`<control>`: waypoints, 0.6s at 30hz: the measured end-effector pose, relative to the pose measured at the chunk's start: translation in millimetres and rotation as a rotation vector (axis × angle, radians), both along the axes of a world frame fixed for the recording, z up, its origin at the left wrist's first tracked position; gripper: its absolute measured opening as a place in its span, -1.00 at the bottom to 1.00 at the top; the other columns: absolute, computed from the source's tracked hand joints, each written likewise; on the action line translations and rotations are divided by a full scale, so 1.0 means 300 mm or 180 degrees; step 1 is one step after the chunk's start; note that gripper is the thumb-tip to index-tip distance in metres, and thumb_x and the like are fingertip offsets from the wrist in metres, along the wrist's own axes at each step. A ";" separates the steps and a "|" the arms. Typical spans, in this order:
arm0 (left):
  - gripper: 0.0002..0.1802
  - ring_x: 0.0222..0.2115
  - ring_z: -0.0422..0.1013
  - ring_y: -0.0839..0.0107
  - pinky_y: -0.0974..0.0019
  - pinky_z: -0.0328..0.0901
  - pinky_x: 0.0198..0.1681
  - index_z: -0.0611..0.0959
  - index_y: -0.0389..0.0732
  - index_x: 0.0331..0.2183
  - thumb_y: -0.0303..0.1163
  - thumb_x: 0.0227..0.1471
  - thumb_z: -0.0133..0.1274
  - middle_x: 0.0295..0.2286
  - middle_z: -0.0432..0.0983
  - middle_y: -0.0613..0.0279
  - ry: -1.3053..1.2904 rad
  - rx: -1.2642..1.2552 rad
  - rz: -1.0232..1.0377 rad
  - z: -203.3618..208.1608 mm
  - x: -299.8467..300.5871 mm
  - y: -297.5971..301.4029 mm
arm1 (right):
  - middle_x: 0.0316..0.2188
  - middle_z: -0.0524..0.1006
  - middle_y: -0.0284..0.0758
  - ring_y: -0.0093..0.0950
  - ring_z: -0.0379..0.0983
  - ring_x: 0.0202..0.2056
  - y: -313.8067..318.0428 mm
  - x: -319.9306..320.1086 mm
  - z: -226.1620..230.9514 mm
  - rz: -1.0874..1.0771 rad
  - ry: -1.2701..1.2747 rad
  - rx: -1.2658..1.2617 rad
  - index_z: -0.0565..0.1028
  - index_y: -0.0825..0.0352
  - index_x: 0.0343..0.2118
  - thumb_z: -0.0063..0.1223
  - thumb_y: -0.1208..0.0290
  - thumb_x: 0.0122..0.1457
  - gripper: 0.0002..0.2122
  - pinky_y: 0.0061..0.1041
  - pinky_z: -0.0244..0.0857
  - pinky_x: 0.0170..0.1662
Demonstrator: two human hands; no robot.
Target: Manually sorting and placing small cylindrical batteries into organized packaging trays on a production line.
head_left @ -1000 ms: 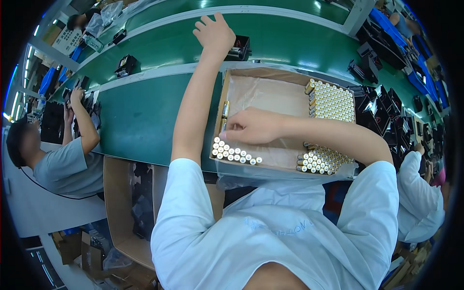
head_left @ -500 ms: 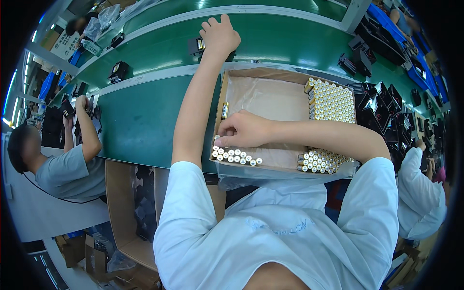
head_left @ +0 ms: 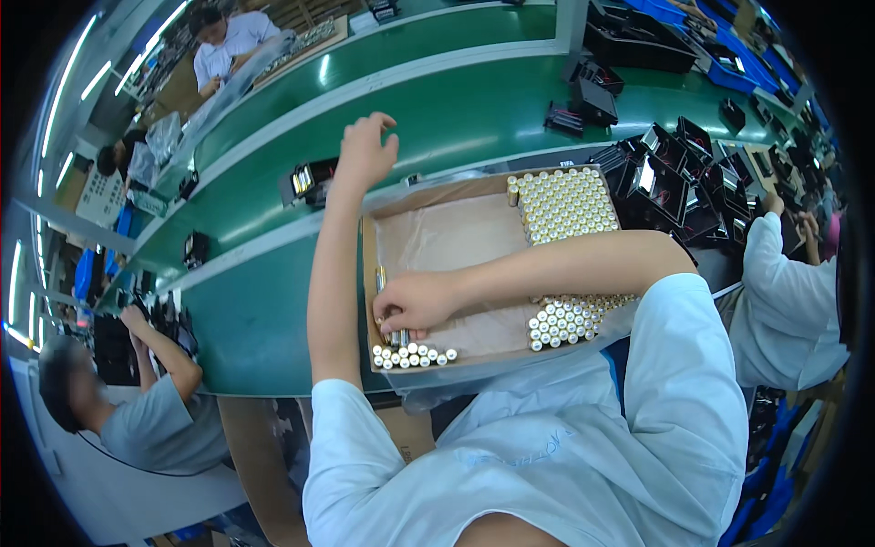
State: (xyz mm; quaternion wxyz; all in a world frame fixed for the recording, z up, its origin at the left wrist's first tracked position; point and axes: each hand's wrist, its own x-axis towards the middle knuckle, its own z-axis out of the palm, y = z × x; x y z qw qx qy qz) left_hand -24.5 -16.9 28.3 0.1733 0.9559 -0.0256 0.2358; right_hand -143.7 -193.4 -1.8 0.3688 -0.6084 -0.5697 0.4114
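My left hand (head_left: 367,150) is raised over the green work surface with its fingers apart and nothing in them. Just left of it lies a black battery case (head_left: 310,181) with cells showing inside. My right hand (head_left: 419,301) reaches into a shallow cardboard box (head_left: 447,230), its fingers closed around batteries (head_left: 401,337) at the left wall; how many it grips is hidden. A loose battery (head_left: 381,277) shows beside that wall. A small cluster of batteries (head_left: 415,356) stands on end in the near left corner. Tight rows of batteries (head_left: 567,208) fill the right side, partly under my forearm.
Black cases (head_left: 670,178) are heaped right of the box. More black cases (head_left: 583,98) sit on the green surface (head_left: 456,109) behind, one (head_left: 195,248) farther left. Co-workers sit at left (head_left: 155,410), right (head_left: 779,310) and far back (head_left: 232,50).
The view has shifted, so the box appears lower and farther left. My left hand has come away from the black battery case, which now lies to its left. My right hand stays at the batteries.
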 end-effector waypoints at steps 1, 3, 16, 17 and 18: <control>-0.70 -0.26 0.47 0.07 0.11 0.38 -0.18 0.63 -0.21 -0.17 -0.34 0.03 0.07 -0.29 0.58 0.03 0.0217 -0.0515 -0.0463 0.010 0.003 -0.027 | -0.59 0.60 -0.38 -0.54 0.52 -0.65 0.003 0.005 -0.017 0.0053 -0.0029 0.0070 0.55 0.38 -0.31 0.06 0.40 0.27 -0.86 -0.60 0.37 -0.48; -0.73 -0.30 0.52 0.15 0.20 0.40 -0.18 0.66 -0.24 -0.19 -0.38 0.05 0.06 -0.30 0.63 0.08 0.0557 -0.0792 -0.0622 0.040 0.017 -0.126 | -0.59 0.60 -0.37 -0.52 0.51 -0.66 0.006 0.005 -0.033 0.0011 -0.0269 0.0150 0.56 0.36 -0.30 0.06 0.41 0.26 -0.87 -0.57 0.37 -0.49; -0.76 -0.26 0.51 0.14 0.21 0.38 -0.14 0.67 -0.19 -0.18 -0.43 0.09 0.05 -0.24 0.62 0.12 0.0680 0.0740 -0.1903 -0.131 0.620 -0.505 | -0.63 0.61 -0.38 -0.29 0.45 -0.58 0.057 -0.030 -0.153 -0.0050 -0.0106 0.1237 0.53 0.33 -0.45 -0.06 0.30 0.24 -0.76 -0.46 0.36 -0.41; -0.76 -0.26 0.51 0.14 0.21 0.38 -0.14 0.67 -0.19 -0.18 -0.43 0.09 0.05 -0.24 0.62 0.12 0.0676 0.0760 -0.1957 -0.128 0.634 -0.524 | -0.63 0.61 -0.38 -0.29 0.45 -0.58 0.049 -0.017 -0.154 -0.0105 -0.0119 0.1249 0.53 0.33 -0.45 -0.06 0.30 0.24 -0.76 -0.46 0.36 -0.41; -0.78 -0.28 0.50 0.16 0.20 0.38 -0.16 0.68 -0.19 -0.20 -0.42 0.09 0.06 -0.27 0.61 0.13 0.0646 0.0770 -0.2049 -0.123 0.639 -0.520 | -0.63 0.60 -0.38 -0.30 0.45 -0.59 0.045 -0.008 -0.154 -0.0122 -0.0072 0.1161 0.54 0.33 -0.44 -0.05 0.30 0.24 -0.77 -0.46 0.36 -0.41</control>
